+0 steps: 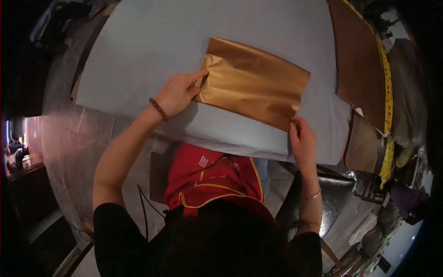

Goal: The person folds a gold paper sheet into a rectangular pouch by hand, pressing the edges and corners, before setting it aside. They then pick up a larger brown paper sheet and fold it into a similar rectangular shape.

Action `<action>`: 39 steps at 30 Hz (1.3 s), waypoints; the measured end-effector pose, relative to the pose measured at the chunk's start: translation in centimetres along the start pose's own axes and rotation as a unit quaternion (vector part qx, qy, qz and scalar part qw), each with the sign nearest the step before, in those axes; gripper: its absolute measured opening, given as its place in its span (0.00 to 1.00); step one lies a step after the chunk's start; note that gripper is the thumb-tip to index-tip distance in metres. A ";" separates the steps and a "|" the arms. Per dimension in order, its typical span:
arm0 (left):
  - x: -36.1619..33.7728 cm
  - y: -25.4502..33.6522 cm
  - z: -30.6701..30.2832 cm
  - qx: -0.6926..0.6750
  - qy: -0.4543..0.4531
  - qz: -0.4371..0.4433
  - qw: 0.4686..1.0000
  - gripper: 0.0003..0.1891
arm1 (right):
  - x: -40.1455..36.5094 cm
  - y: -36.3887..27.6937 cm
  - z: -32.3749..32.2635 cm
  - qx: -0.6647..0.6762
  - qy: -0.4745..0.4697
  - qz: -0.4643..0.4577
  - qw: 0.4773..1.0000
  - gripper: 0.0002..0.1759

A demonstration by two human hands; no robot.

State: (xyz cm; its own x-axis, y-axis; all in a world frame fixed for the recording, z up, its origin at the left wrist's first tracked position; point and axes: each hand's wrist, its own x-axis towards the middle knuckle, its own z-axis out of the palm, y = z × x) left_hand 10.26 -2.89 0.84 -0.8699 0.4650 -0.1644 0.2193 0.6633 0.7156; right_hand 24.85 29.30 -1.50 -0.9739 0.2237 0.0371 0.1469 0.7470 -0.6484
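A gold, slightly creased sheet or flat bag (254, 83) lies at a slant on the pale grey cloth (152, 41) over the table. My left hand (177, 93) holds its left edge, the index finger on top and the thumb lower down at the edge. At the lower right corner, my right hand (302, 138) pinches the gold material between thumb and fingers. A beaded bracelet circles my left wrist, and a thin bangle my right. Whether the gold piece is one layer or several, I cannot tell.
Brown cardboard (360, 60) with a yellow printed strip (387, 87) borders the cloth on the right. Below the table edge are a red apron (212, 175) with yellow trim and a black seat (332, 198). Dark bundles lie at the far right.
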 end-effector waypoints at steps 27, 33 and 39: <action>0.2 -0.6 0.1 -0.020 -0.033 -0.028 0.999 0.27 | 4.1 -3.5 3.7 -0.190 -0.077 -0.293 0.934 0.25; 0.1 -0.3 0.1 0.028 -0.025 -0.003 0.999 0.28 | 3.9 -4.8 3.3 -0.255 -0.076 -0.286 0.920 0.29; 0.2 -1.3 0.4 0.040 -0.012 0.043 0.998 0.28 | 5.0 -7.4 5.4 -0.214 -0.143 -0.392 0.884 0.35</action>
State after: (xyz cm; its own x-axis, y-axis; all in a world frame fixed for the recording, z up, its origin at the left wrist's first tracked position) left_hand 9.96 -3.46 -0.42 -0.8351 0.5364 -0.1218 0.3287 0.6642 0.6714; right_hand 17.98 21.48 -0.64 -0.8007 -0.5880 0.1145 -0.5990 0.7845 -0.1601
